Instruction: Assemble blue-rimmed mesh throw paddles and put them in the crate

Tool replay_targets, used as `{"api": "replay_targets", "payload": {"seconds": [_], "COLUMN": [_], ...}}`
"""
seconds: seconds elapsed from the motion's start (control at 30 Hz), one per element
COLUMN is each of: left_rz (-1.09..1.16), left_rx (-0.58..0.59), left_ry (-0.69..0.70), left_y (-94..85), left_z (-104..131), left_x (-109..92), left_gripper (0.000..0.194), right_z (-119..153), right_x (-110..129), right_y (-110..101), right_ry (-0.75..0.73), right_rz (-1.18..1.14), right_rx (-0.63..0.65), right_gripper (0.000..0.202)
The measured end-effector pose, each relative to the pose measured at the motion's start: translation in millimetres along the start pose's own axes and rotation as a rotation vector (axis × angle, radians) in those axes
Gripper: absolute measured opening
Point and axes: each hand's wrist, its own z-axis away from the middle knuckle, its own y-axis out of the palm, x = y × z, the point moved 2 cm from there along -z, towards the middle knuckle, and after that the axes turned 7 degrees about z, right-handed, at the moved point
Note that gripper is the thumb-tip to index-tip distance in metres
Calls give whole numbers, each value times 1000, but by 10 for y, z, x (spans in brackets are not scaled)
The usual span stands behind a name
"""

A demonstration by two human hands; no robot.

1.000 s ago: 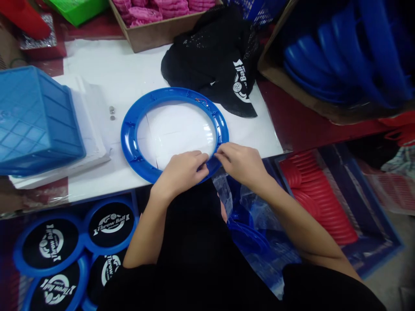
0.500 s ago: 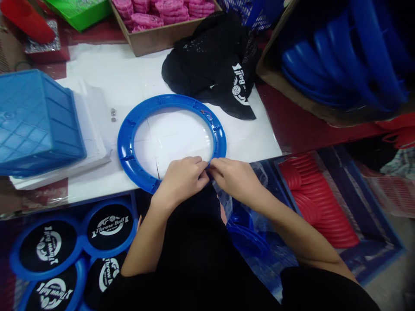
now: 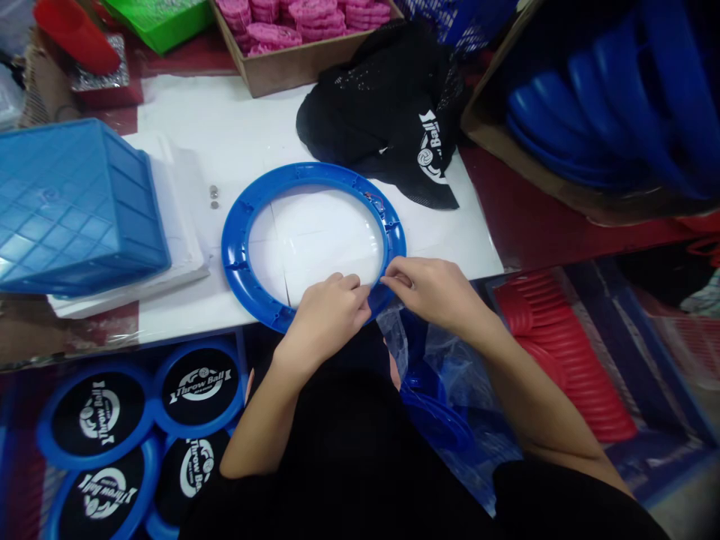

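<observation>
The blue ring lies on the white counter, mid-frame. The left hand bends over its near rim, fingers curled, whether gripping I cannot tell. The right hand is just beside, thumb and fingers pinched closed at the ring's lower right; black cloth lies top centre

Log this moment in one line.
left hand: on near edge of blue ring | right hand: fingertips at ring's near right edge | between fingers: unclear | beyond ring: black printed cloth
</observation>
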Motion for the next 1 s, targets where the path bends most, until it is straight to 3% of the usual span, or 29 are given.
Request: {"api": "replay_targets", "payload": {"seconds": [0.13,0.23,0.37,0.47,0.67,0.83,1.0], "left_rz": [-1,-40,-53,-49,77,129,171], "left_rx": [44,15,-16,-19,24,29,8], "left_ry": [-1,-24,-60,-11,90,109,134], "left_y": [-43,-36,40,73,-27,-60,-20], "left_z": [-11,-95,-240,-273,-164,-151,-172], "left_x": [-24,-109,-185,-147,29,80,122], "left_gripper": [25,26,27,23,13,12,12], "right_z": [64,92,99,111,134,36,-41], "right_x": [37,97,188,222,95,-4,21], "right_y": [72,86,66,10,-223,-315,-171], "right_ry": [52,92,137,170,0,-55,-47], "right_rz": [92,184,245,274,-8,-18,86], "right_rx": [-16,-12,52,105,269,128,67], "right_gripper": [18,22,23,22,23,22,22]}}
